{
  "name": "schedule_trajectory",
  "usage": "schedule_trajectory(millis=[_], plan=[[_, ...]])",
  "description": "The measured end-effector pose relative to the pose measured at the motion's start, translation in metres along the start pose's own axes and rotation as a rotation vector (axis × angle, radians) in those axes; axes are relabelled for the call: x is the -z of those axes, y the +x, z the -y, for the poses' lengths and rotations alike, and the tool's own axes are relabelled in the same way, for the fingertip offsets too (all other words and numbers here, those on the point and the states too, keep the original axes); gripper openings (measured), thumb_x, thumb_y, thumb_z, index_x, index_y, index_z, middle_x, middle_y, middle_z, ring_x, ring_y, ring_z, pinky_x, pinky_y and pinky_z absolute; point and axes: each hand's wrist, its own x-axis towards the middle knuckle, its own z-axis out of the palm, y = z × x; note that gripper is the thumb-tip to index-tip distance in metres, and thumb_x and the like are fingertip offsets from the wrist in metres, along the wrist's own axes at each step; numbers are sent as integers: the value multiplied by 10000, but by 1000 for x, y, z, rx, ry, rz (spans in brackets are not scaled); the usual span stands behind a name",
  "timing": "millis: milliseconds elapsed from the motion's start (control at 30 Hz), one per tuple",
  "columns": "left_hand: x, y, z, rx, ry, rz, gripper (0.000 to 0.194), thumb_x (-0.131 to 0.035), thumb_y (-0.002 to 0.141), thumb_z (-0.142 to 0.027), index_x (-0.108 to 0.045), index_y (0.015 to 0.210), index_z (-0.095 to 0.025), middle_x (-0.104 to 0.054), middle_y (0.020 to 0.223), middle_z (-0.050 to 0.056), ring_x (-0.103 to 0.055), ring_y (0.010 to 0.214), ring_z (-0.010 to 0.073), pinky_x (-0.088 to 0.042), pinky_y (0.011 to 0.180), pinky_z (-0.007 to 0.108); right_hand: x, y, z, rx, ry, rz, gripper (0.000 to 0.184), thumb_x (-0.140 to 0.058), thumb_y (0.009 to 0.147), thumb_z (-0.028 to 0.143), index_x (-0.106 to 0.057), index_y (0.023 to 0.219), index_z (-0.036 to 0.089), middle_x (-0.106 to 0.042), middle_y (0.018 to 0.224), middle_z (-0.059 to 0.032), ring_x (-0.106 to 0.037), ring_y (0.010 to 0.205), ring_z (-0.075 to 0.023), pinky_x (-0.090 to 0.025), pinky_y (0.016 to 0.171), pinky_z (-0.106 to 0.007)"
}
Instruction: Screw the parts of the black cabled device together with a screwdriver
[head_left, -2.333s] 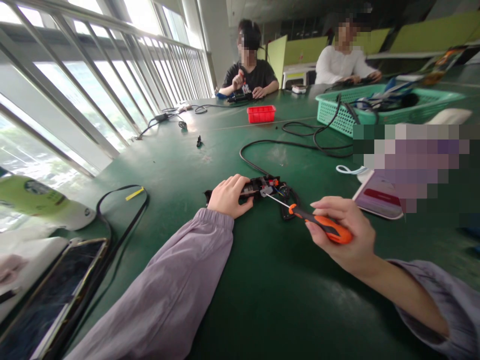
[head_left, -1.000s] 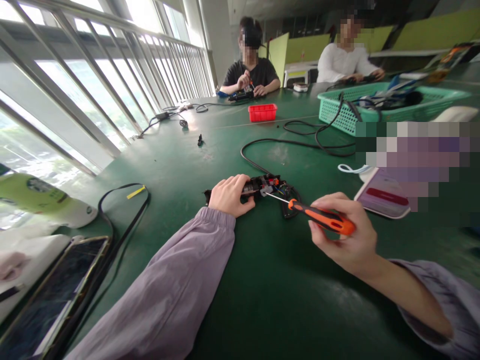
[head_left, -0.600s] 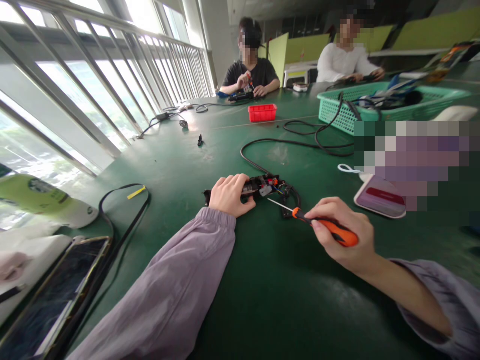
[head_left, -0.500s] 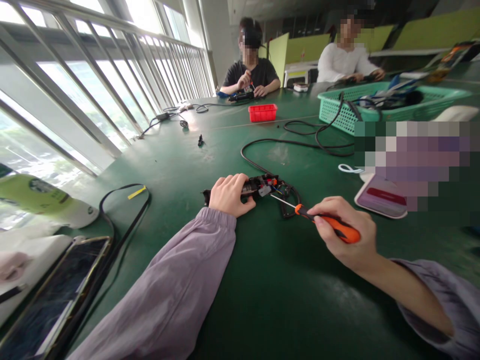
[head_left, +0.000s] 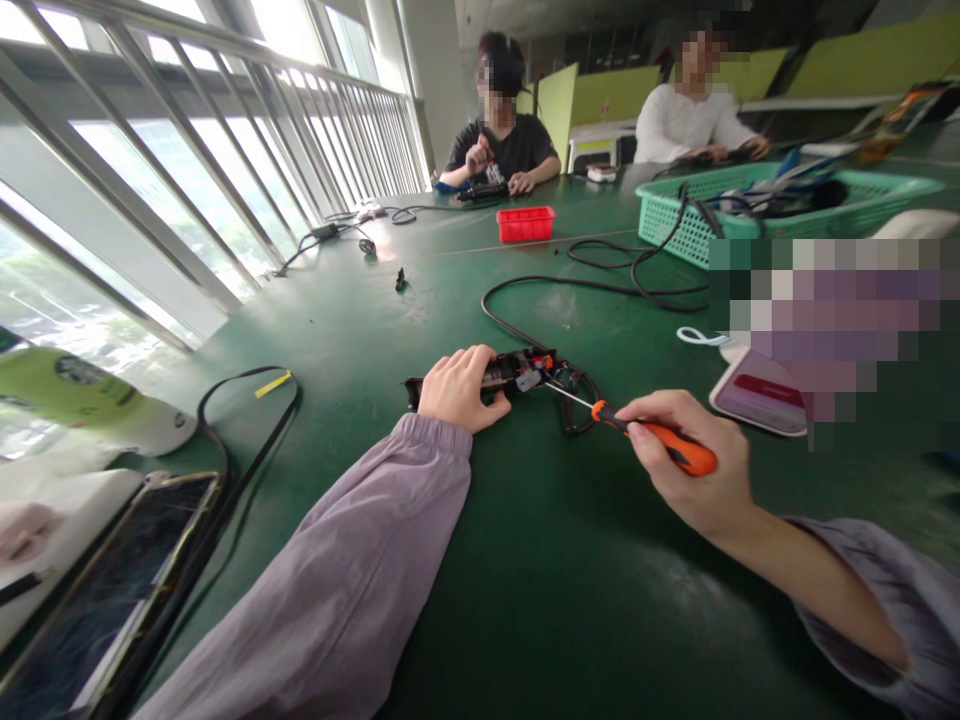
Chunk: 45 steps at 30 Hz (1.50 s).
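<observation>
Head view: left hand (head_left: 459, 392) wraps the device (head_left: 511, 372), right hand (head_left: 697, 462) pinches the screwdriver (head_left: 679, 448), whose tip (head_left: 550, 384) is best guided gently clear of the wires (head_left: 559, 376).

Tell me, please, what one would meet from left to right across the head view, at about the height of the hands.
Green-and-white bottle, black strap's yellow tag, left hand, opened black device's grey piece, orange-and-black screwdriver, white-edged smartphone.

1 head-worn camera looks forward and down, close above the green table (head_left: 540, 600).
</observation>
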Motion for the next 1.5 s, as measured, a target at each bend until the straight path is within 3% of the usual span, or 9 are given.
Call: schedule_trajectory(millis=[233, 367, 500, 767, 967, 1167, 1267, 1367, 1500], plan=[[-1, 1, 2, -2, -45, 15, 304, -554, 679, -305, -493, 960, -206, -628, 888, 42, -611, 866, 221, -455, 770, 319, -5, 0, -2, -33, 172, -93, 407, -629, 687, 111, -497, 1049, 243, -574, 858, -18, -605, 740, -158, -521, 653, -294], [0, 1, 2, -7, -47, 21, 305, -551, 677, -305, -494, 957, -201, -631, 890, 44, -615, 867, 219, -456, 759, 313, -3, 2, -4, -56, 235, -42, 375, -589, 744, 148, -476, 1087, 252, -554, 779, 1, -568, 642, -137, -490, 548, -270], [0, 1, 2, -6, -42, 18, 307, -548, 677, -298, -491, 963, -200, -634, 889, 44, -615, 873, 221, -454, 767, 315, 0, 0, -2, -92, 196, 56, 181, -542, 805, 190, -523, 973, 253, -487, 609, 47, -448, 459, -89, -366, 398, -221], [0, 1, 2, 1, -38, 29, 293, -545, 686, -306, -492, 957, -209, -639, 890, 41, -616, 868, 219, -451, 768, 317, -4, 2, -2, -53, 205, -53, 393, -615, 701, 124, -481, 1051, 242, -563, 810, -1, -587, 688, -144, -499, 578, -265], [-1, 1, 3, -7, -40, 26, 306, -540, 688, -310, -494, 970, -200, -640, 894, 46, -618, 873, 224, -452, 768, 320, -2, 3, 3, -139, 142, 16, 151, -604, 766, 193, -534, 892, 239, -494, 581, 56, -453, 453, -86, -373, 412, -222], [0, 1, 2, -1, -39, 35, 312, -538, 689, -307, -495, 978, -198, -638, 891, 46, -620, 877, 223, -452, 770, 317, -5, 4, -3, -66, 209, -103, 398, -636, 682, 110, -502, 1029, 249, -561, 844, -15, -585, 750, -159, -511, 688, -310], [0, 1, 1, 1, -43, 38, 311, -535, 693, -307, -497, 981, -197, -637, 892, 46, -621, 880, 223, -451, 776, 317, -4, 3, -5, -122, 230, -14, 389, -641, 702, 136, -489, 1043, 244, -534, 729, 20, -555, 629, -133, -485, 572, -273], [0, 1, 1, 1, -43, 38, 313, -535, 694, -309, -497, 985, -198, -639, 893, 45, -621, 881, 224, -449, 781, 318, -2, 1, -2, -166, 221, 47, 221, -619, 754, 175, -516, 940, 236, -495, 598, 59, -475, 475, -88, -382, 420, -219], [-2, 1, 2, -4, -36, 31, 317, -536, 693, -315, -497, 984, -194, -641, 891, 44, -622, 874, 224, -448, 769, 317, -3, 2, 1, -126, 168, -37, 219, -634, 735, 164, -530, 914, 235, -549, 700, 31, -538, 563, -99, -438, 488, -224]])
